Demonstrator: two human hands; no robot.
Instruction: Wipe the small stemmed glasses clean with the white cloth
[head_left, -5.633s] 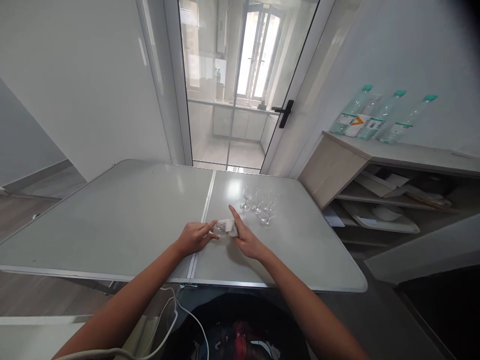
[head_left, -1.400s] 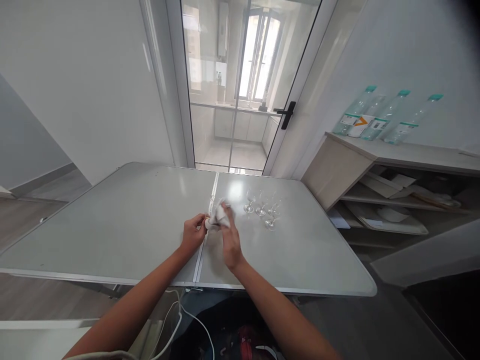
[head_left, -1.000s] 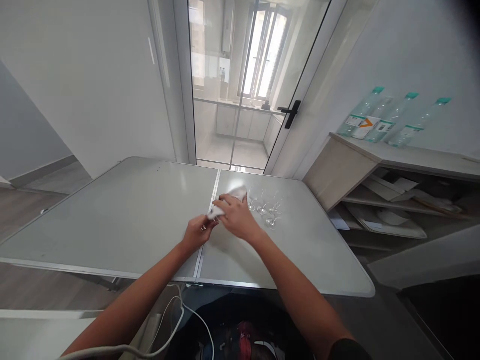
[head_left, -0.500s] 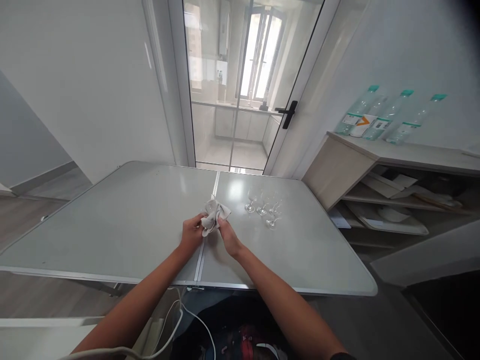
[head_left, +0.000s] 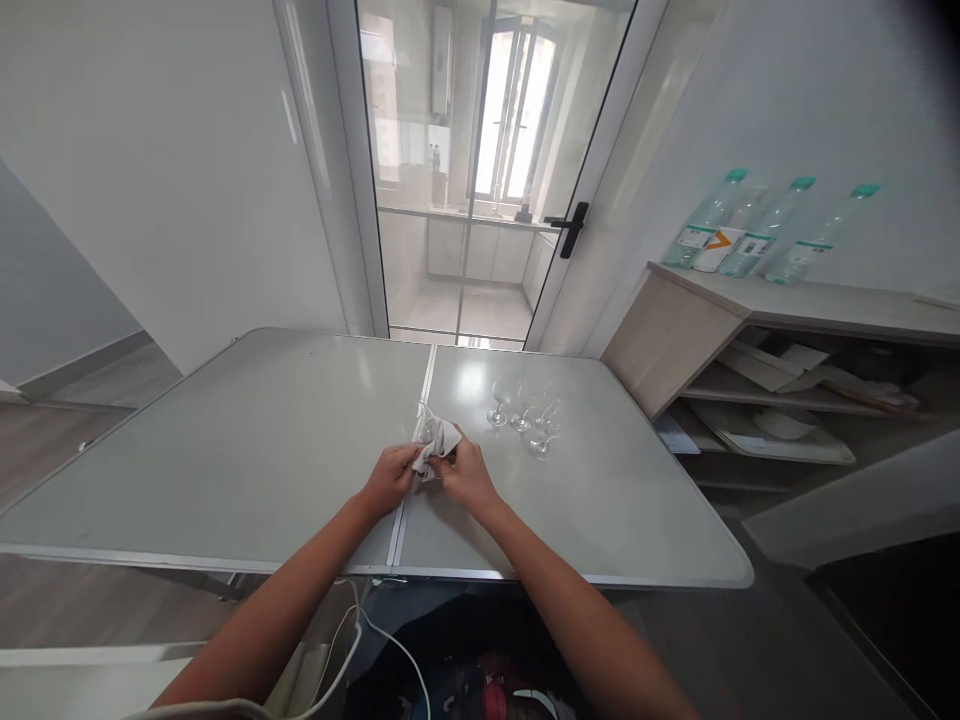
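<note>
Over the table's middle seam, both hands meet around a light grey cloth [head_left: 446, 438] and a clear stemmed glass [head_left: 424, 428], whose bowl shows above the cloth, pointing away from me. My left hand [head_left: 391, 477] is closed at the left side of the glass, partly covered by the cloth. My right hand [head_left: 468, 474] pinches the cloth from the right, wrapped against the glass. The exact finger grip on the stem is hidden. To the right, several small stemmed glasses [head_left: 520, 421] stand grouped on the table, one of them nearer to me.
The grey table [head_left: 285, 450] has a metal edge and a metal seam [head_left: 397, 540]. Behind it is a glass door with a black handle [head_left: 571, 230]. At right, a wooden shelf unit [head_left: 660, 340] carries plastic bottles [head_left: 757, 235]. A white cable [head_left: 352, 640] hangs near my lap.
Both hands have shifted slightly toward me, and the right hand has turned with its fingers further over the cloth. More of the glass bowl shows past the cloth.
</note>
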